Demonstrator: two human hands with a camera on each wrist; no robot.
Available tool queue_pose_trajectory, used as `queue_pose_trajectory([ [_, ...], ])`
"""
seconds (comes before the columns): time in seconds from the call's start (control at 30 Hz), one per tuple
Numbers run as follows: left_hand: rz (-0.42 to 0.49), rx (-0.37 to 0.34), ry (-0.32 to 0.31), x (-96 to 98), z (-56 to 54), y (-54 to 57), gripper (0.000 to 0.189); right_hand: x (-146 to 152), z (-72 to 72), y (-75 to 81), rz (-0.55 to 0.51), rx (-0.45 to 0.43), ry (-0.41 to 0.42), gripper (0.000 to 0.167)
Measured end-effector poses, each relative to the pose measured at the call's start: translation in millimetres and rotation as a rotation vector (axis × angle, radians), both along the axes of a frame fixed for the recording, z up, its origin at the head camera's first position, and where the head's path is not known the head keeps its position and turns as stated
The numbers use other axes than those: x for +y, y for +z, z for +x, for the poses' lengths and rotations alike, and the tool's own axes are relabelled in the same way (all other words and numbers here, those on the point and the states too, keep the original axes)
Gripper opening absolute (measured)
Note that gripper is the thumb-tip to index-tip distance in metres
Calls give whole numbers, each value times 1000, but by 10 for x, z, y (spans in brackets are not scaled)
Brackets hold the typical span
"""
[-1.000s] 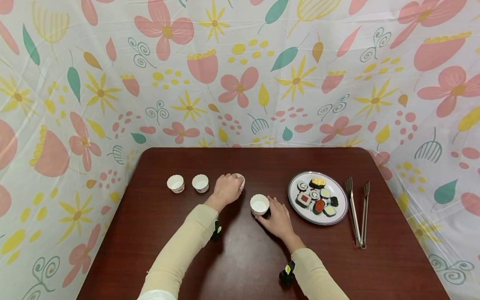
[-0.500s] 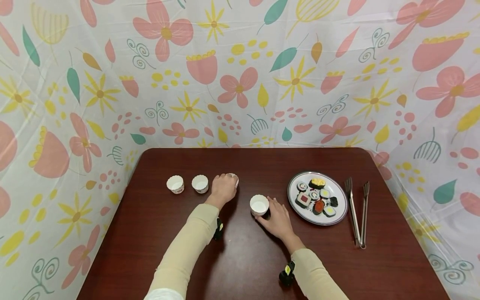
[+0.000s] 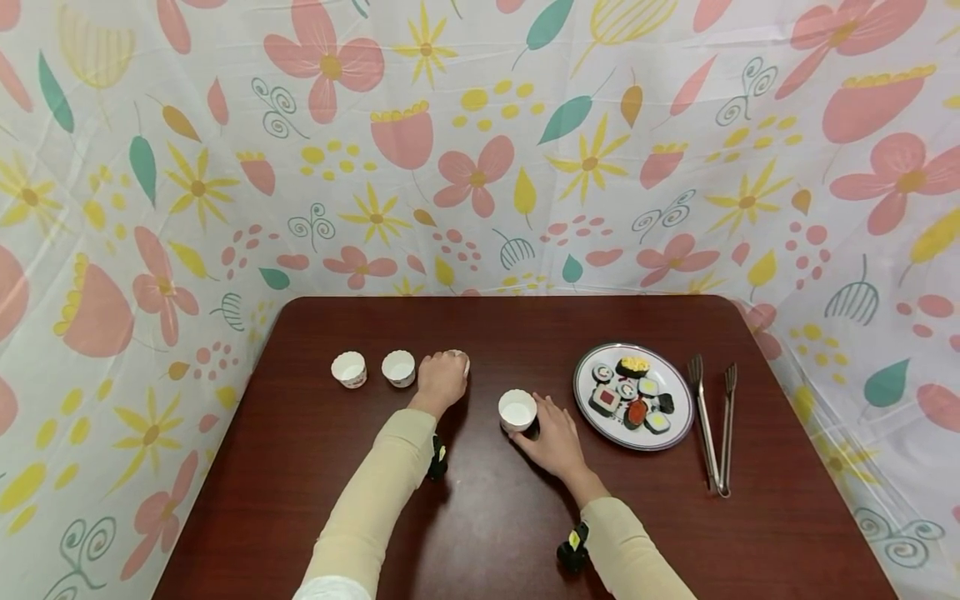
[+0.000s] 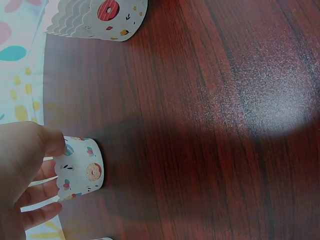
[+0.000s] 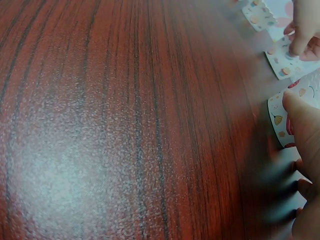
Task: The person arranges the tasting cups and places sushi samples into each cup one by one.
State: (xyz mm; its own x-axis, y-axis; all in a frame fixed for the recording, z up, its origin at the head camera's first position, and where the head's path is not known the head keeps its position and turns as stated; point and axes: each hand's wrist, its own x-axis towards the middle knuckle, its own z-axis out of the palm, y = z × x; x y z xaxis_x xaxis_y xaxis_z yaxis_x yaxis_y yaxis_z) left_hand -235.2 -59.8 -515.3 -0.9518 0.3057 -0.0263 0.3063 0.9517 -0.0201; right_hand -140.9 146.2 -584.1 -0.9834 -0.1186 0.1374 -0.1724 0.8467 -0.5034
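My left hand (image 3: 441, 380) pinches a small white paper baking cup (image 4: 82, 167), patterned with little pictures, by its scalloped rim. In the head view the hand hides most of this cup. Two more baking cups, an outer one (image 3: 349, 369) and an inner one (image 3: 399, 368), stand upright in a row to its left. My right hand (image 3: 553, 435) holds a stack of baking cups (image 3: 517, 410), its thumb along the near side and fingers around the right. Several nested rims of that stack (image 4: 95, 20) show in the left wrist view.
Right of the right hand, a round white plate (image 3: 588, 410) bears several sushi pieces. Metal tongs (image 3: 722, 458) lie beyond it, handle end towards me. The dark wooden table (image 3: 480, 533) meets a flowered cloth (image 3: 480, 233) at the back and sides.
My left hand has slid the baking cup a little to the left, towards the two cups in the row. The right hand and its stack stay in place.
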Motion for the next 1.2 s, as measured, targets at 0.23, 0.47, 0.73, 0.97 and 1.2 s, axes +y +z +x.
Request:
queue_pose_trajectory([
  [0.23, 13, 30, -7, -34, -7, 2, 27, -13, -2, 8, -8, 10, 5, 81],
  [0.47, 43, 64, -17, -27, -18, 18, 23, -6, -1, -16, 5, 47, 18, 74],
  [0.73, 122, 109, -53, 55, -3, 170, 18, 1, 14, -5, 28, 98, 38, 64],
  [0.97, 124, 101, -115, 180, 85, 343, 16, -8, 19, 17, 26, 82, 37, 67],
  [1.2, 84, 35, -178, 300, 186, 480, 15, -13, 22, 13, 7, 37, 23, 73],
])
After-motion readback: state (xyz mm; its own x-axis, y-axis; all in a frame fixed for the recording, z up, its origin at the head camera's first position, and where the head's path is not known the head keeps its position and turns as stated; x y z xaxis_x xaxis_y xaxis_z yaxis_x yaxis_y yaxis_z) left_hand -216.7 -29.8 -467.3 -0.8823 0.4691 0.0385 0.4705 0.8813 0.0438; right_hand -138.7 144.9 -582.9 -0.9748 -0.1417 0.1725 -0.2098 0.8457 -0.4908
